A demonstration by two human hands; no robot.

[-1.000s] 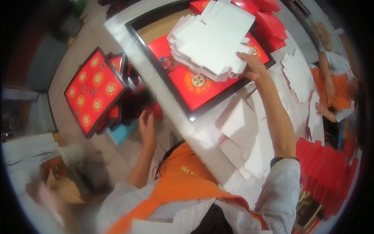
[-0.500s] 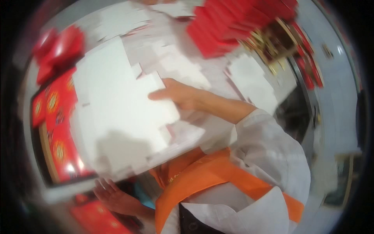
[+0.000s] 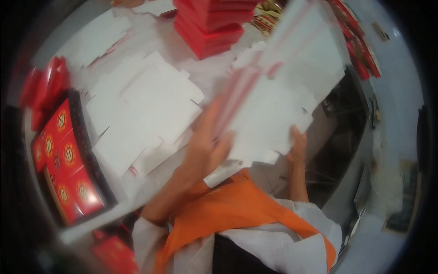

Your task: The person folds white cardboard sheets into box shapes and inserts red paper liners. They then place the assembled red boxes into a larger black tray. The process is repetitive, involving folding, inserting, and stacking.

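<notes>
Up in front of my orange apron, both hands hold a flat white cardboard box blank (image 3: 269, 114) with tabbed edges and red along one side. My left hand (image 3: 207, 144) is closed on its left edge, blurred by motion. Around the lower right edge my right hand (image 3: 297, 142) has its fingers closed. A large pale panel rising from the held cardboard is smeared, so I cannot tell whether it is a second blank. Left of my hands, a pile of white blanks (image 3: 141, 105) lies on the table.
A black-rimmed tray (image 3: 98, 171) of red printed boxes stands at the table's left edge, with glossy red boxes (image 3: 49, 89) behind it. Stacked red boxes (image 3: 210, 39) stand at the back. More white blanks (image 3: 96, 39) lie far left; part of a hand (image 3: 130, 2) shows beyond.
My right hand has carried white cardboard off the table pile toward the right. My left hand has risen from the table's front edge and now grips it too. The view has shifted.
</notes>
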